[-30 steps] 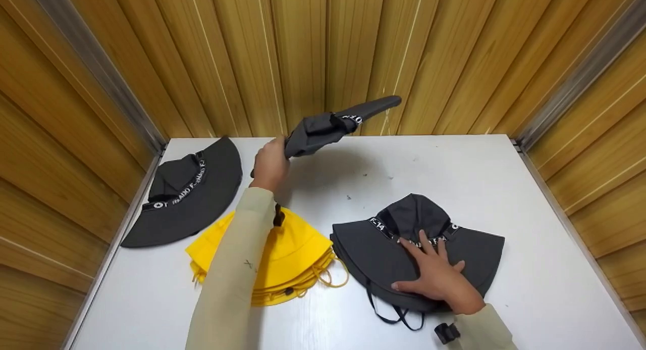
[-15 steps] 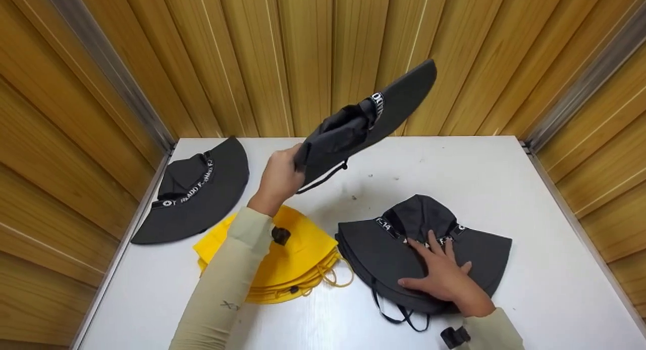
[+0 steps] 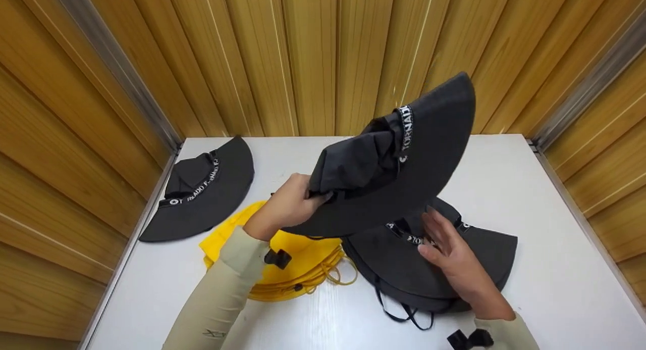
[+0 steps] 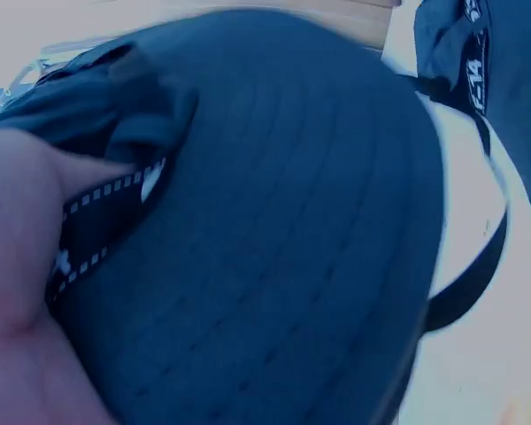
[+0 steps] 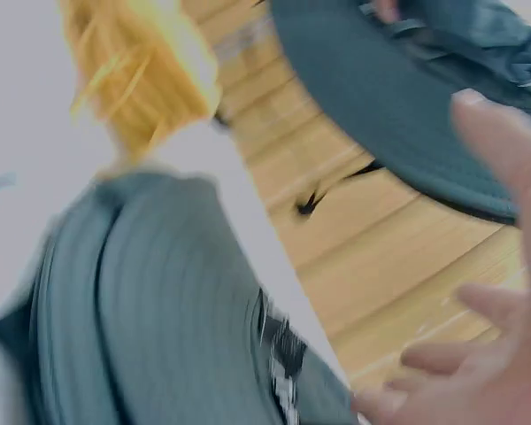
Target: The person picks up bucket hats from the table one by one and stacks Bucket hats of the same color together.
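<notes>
My left hand (image 3: 287, 206) pinches a dark grey bucket hat (image 3: 434, 153) near its crown and holds it up, its wide brim tilted toward the upper right. White lettering runs along the hat's band. Seen from the left wrist, the stitched brim (image 4: 274, 221) fills most of the picture beside the thumb. My right hand (image 3: 454, 254) hovers with spread, slightly bent fingers over a stack of dark grey hats (image 3: 404, 269), holding nothing. The raised hat overlaps the back of that stack in the head view. In the right wrist view the stack (image 5: 177, 292) lies below the fingers.
A pile of yellow hats (image 3: 298, 269) with loose cords lies under my left forearm. Another dark grey hat (image 3: 217, 198) rests folded flat at the table's back left. Wood-patterned panels (image 3: 313, 62) enclose the white table (image 3: 545, 198) at the back and sides.
My left hand has brought the held hat rightward and nearer, turning its brim more into view. My right hand has lifted from the stack, where its fingers lay spread.
</notes>
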Demonstrator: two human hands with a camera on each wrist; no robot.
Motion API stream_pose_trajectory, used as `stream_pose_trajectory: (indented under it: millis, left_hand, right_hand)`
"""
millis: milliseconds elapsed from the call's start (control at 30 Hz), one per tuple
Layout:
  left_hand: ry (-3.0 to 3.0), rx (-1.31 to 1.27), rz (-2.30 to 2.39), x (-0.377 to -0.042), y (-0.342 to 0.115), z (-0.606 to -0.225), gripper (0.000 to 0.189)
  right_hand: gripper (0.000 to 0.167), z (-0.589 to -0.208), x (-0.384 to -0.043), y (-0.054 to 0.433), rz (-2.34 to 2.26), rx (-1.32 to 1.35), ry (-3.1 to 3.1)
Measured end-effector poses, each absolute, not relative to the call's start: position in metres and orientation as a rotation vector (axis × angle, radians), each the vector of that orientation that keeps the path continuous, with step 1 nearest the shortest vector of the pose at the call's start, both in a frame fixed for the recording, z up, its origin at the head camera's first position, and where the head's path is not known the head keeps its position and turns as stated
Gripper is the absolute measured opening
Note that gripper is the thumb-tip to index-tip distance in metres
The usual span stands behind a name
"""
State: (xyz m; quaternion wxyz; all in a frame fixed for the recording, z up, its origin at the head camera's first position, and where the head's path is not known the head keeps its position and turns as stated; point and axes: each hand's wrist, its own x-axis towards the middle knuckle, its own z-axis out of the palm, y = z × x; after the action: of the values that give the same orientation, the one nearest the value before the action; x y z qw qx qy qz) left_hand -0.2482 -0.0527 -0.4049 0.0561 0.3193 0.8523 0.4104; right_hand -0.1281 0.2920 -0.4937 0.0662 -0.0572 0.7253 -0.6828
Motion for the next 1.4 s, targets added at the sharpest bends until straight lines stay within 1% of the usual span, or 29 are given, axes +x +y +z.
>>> stream_pose_trajectory:
  millis: [100, 200, 267, 333, 400, 500, 567, 633, 733, 767, 867, 967, 1033, 1167, 1267, 1333, 1400]
  left_hand:
    - [2.481, 1.029, 1.207, -0.246, -0.055, -0.408, 0.014]
    - [2.381, 1.063, 1.163, -0.243, -0.056, -0.41, 0.013]
    - [2.304, 1.073, 1.145, -0.241, -0.056, -0.41, 0.013]
    - [2.231, 1.081, 1.134, -0.24, -0.055, -0.409, 0.013]
    - [2.188, 1.081, 1.109, -0.239, -0.054, -0.408, 0.018]
    - [2.203, 1.08, 1.037, -0.236, -0.051, -0.407, 0.033]
    - [2.234, 1.071, 0.996, -0.234, -0.049, -0.407, 0.036]
    - [2.271, 1.063, 0.976, -0.231, -0.05, -0.407, 0.031]
    - [2.331, 1.04, 1.022, -0.227, -0.055, -0.407, 0.017]
    - [2.349, 1.027, 1.064, -0.225, -0.058, -0.408, 0.016]
    - [2.372, 0.935, 1.286, -0.22, -0.072, -0.411, 0.027]
    - [2.278, 0.791, 1.666, -0.215, -0.083, -0.421, 0.036]
    - [2.106, 0.705, 1.976, -0.211, -0.085, -0.434, 0.042]
    - [1.602, 0.577, 2.505, -0.2, -0.066, -0.465, 0.062]
    - [1.311, 0.458, 2.713, -0.188, -0.045, -0.483, 0.081]
    - [1.216, 0.358, 2.791, -0.178, -0.032, -0.491, 0.084]
    - [1.207, 0.247, 2.842, -0.169, -0.022, -0.495, 0.076]
  right_hand:
    - [0.068, -0.489, -0.128, 0.284, -2.434, -0.332, 1.728]
    - [0.051, -0.489, -0.124, 0.278, -2.58, -0.399, 1.366]
    - [0.042, -0.49, -0.119, 0.273, -2.584, -0.337, 1.302]
    - [0.037, -0.493, -0.113, 0.267, -2.558, -0.212, 1.336]
    - [0.038, -0.497, -0.109, 0.261, -2.522, -0.081, 1.404]
    - [0.05, -0.503, -0.107, 0.252, -2.489, 0.05, 1.493]
    - [0.056, -0.506, -0.106, 0.248, -2.498, 0.088, 1.523]
    - [0.058, -0.509, -0.105, 0.245, -2.524, 0.108, 1.53]
    - [0.055, -0.512, -0.102, 0.243, -2.586, 0.099, 1.502]
    - [0.053, -0.513, -0.1, 0.242, -2.611, 0.085, 1.484]
    - [0.05, -0.514, -0.097, 0.241, -2.696, 0.018, 1.409]
    - [0.05, -0.516, -0.096, 0.239, -2.792, -0.083, 1.31]
    - [0.05, -0.518, -0.096, 0.236, -2.865, -0.144, 1.236]
    - [0.052, -0.521, -0.097, 0.229, -2.997, -0.213, 1.086]
    - [0.052, -0.523, -0.097, 0.222, -3.051, -0.187, 1.017]
    - [0.05, -0.525, -0.097, 0.217, -3.068, -0.14, 0.989]
    - [0.048, -0.527, -0.095, 0.212, -3.067, -0.108, 0.972]
